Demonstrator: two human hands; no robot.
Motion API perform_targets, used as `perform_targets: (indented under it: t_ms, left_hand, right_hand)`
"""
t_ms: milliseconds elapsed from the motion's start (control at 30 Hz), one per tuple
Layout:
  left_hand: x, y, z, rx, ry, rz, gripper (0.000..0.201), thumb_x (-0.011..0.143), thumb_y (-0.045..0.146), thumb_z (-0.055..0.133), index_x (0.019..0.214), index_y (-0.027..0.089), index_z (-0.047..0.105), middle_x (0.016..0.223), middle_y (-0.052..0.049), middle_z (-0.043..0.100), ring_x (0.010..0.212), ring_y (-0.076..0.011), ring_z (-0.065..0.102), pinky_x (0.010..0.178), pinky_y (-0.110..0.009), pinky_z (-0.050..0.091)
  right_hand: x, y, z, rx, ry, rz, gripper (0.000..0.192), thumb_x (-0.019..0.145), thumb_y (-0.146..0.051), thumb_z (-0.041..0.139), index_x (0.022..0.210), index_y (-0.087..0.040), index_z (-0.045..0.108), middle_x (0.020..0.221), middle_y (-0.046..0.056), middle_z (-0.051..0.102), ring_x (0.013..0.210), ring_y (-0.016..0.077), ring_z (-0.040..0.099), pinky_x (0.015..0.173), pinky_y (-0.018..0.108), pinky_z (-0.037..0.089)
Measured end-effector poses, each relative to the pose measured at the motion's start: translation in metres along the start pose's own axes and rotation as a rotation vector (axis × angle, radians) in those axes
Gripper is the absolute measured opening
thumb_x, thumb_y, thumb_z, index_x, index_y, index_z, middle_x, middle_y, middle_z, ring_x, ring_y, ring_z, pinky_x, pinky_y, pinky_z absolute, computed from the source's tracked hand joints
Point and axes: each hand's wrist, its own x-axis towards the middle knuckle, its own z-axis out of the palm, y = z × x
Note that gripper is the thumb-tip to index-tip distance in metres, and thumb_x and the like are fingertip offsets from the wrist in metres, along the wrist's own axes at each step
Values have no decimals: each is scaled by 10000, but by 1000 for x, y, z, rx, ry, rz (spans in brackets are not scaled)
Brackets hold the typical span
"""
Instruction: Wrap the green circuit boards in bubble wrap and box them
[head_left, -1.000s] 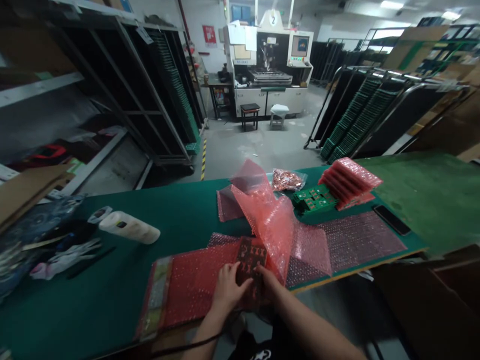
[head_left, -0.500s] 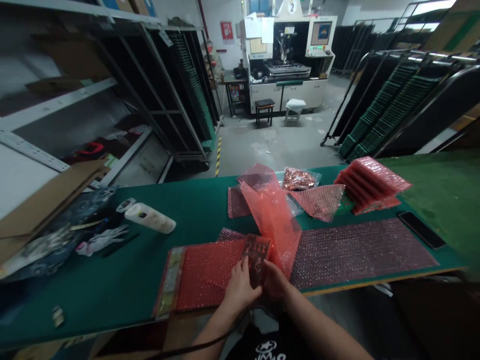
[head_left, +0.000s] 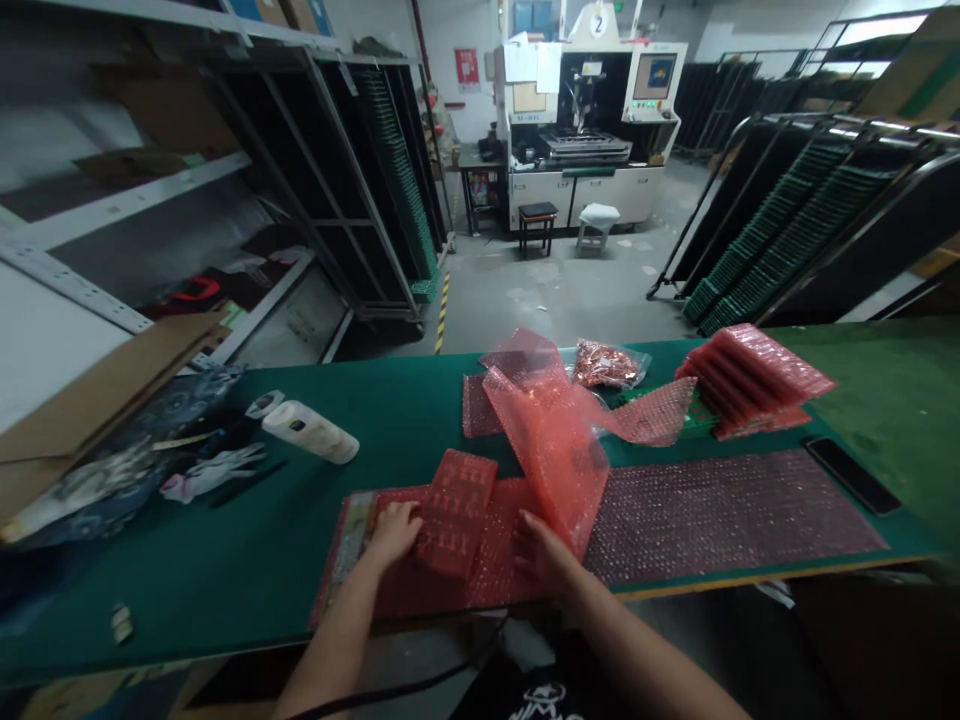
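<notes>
My left hand (head_left: 394,531) grips the left edge of a circuit board wrapped in red bubble wrap (head_left: 457,510), which lies tilted on a flat red bubble-wrap sheet (head_left: 495,570) at the near edge of the green table (head_left: 247,560). My right hand (head_left: 546,552) presses flat on that sheet beside the wrapped board, under a raised fold of pink bubble wrap (head_left: 551,440). A long dark-pink bubble-wrap strip (head_left: 727,510) stretches to the right.
A stack of wrapped boards (head_left: 754,378) and a bag of copper-coloured parts (head_left: 604,363) sit at the table's far side. A black phone (head_left: 853,475) lies at right. A white bottle (head_left: 311,432), white gloves (head_left: 214,472) and cardboard (head_left: 105,390) lie left. Racks and a machine stand beyond.
The board, held upright in both hands before, is now wrapped in red bubble wrap and moved left. My left hand went left with it; my right hand dropped onto the sheet.
</notes>
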Motion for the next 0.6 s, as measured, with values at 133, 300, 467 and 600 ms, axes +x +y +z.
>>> perform_targets:
  t_ms: [133, 300, 467, 600]
  left_hand:
    - [-13, 25, 14, 144, 97, 13, 484, 771, 181, 423, 1231, 45, 486, 1178, -216, 495, 1115, -325, 439, 946, -459, 344]
    - [-35, 74, 43, 388, 215, 4, 747, 729, 483, 572, 1321, 61, 395, 1216, -234, 439, 1063, -349, 431, 822, -450, 416]
    - [-33, 93, 48, 442, 161, -77, 840, 626, 268, 693, 1344, 18, 335, 1233, -286, 422, 1056, -361, 460, 756, -402, 460]
    - [-25, 78, 25, 301, 76, -13, 817, 619, 195, 662, 1326, -39, 327, 1217, -301, 467, 1087, -358, 493, 889, -413, 410]
  right_hand:
    - [-1, -1, 5, -127, 22, -30, 526, 558, -480, 717, 1022, -268, 587, 1171, 19, 547, 1062, 204, 471, 691, 281, 400]
    - [1, -2, 9, -174, 10, -75, 489, 508, -425, 768, 932, -222, 635, 931, 18, 632, 845, 179, 552, 692, 281, 416]
    - [0, -4, 12, -374, -1, -228, 363, 484, -341, 787, 795, -193, 674, 862, 21, 655, 902, 204, 550, 851, 303, 384]
    - [2, -4, 17, -406, -63, -268, 321, 529, -323, 769, 804, -193, 668, 862, 23, 647, 872, 198, 550, 813, 301, 390]
